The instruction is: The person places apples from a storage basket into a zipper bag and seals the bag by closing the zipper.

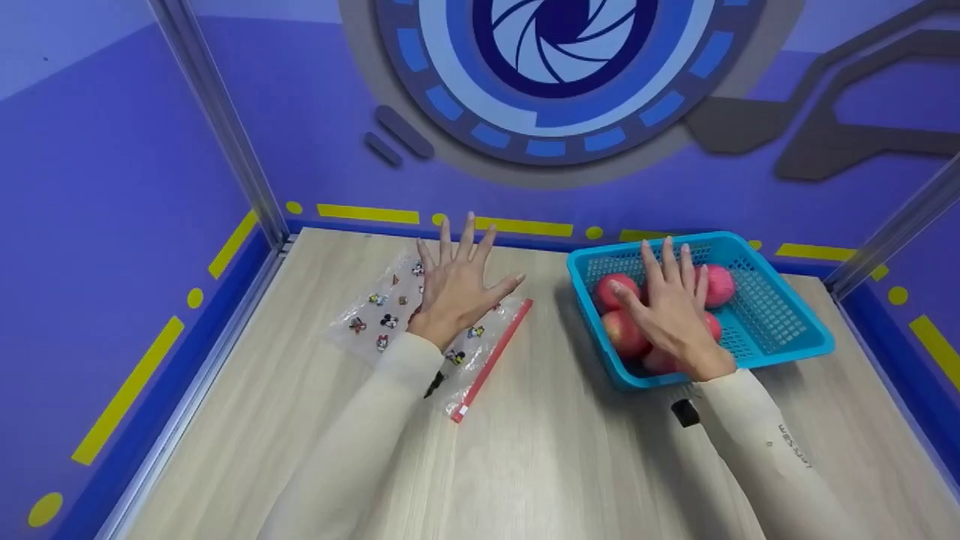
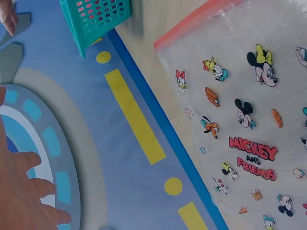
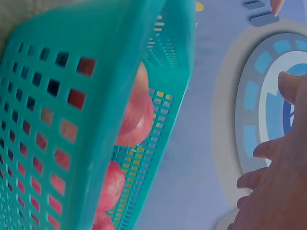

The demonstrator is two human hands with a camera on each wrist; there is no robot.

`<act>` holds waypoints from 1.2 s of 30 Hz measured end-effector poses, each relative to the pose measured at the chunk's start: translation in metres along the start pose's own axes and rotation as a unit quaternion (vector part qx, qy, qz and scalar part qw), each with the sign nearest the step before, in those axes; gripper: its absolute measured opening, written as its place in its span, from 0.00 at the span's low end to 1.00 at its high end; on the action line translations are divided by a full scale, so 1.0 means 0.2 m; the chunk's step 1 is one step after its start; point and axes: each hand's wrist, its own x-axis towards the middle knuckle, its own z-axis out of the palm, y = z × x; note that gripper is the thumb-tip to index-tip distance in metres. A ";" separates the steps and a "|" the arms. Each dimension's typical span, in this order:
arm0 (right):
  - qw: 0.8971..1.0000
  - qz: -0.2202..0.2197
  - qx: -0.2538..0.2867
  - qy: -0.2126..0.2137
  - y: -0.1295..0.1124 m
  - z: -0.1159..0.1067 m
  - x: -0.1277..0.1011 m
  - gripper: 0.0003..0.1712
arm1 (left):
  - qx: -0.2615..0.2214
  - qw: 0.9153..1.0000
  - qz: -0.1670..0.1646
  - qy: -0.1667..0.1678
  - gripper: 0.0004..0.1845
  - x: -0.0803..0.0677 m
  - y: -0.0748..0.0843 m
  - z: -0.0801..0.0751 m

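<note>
My left hand (image 1: 459,292), fingers spread, hovers over a clear zip bag (image 1: 405,315) printed with cartoon figures. The bag lies flat on the table, its red slider strip (image 1: 495,360) facing right. In the left wrist view the bag (image 2: 240,120) shows "Mickey and Friends" lettering. Above a blue-green plastic basket (image 1: 780,356) my right hand (image 1: 675,315) is held with fingers spread, holding nothing. Several red apples (image 1: 625,334) sit in the basket's left part, some hidden behind that hand. The right wrist view shows apples (image 3: 111,186) past the basket wall (image 3: 53,110).
The light wood table (image 1: 525,465) meets a blue printed back wall (image 1: 300,135). Metal posts stand at the corners, the left post (image 1: 225,120) and the right post (image 1: 900,232). Side panels (image 1: 97,225) enclose the table. A small black block (image 1: 685,412) is by the right wrist.
</note>
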 end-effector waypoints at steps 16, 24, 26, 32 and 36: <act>1.000 -0.020 -0.002 0.024 -0.07 0.00 0.00 0.52 | 0.027 0.999 -0.007 0.016 0.51 -0.04 0.00 -0.06; 0.999 -0.020 0.020 0.028 -0.12 0.05 0.02 0.52 | 0.015 1.000 -0.009 0.024 0.51 -0.05 -0.02 -0.04; 0.999 -0.022 0.027 0.031 -0.14 0.06 0.03 0.52 | 0.012 0.999 -0.007 0.030 0.51 -0.05 -0.03 -0.03; 0.998 -0.024 0.046 0.035 -0.17 0.11 0.02 0.52 | 0.005 1.000 -0.006 0.028 0.51 -0.08 -0.04 0.00; 0.997 -0.027 0.056 0.042 -0.20 0.14 0.02 0.52 | 0.006 1.000 -0.007 0.025 0.51 -0.08 -0.04 0.00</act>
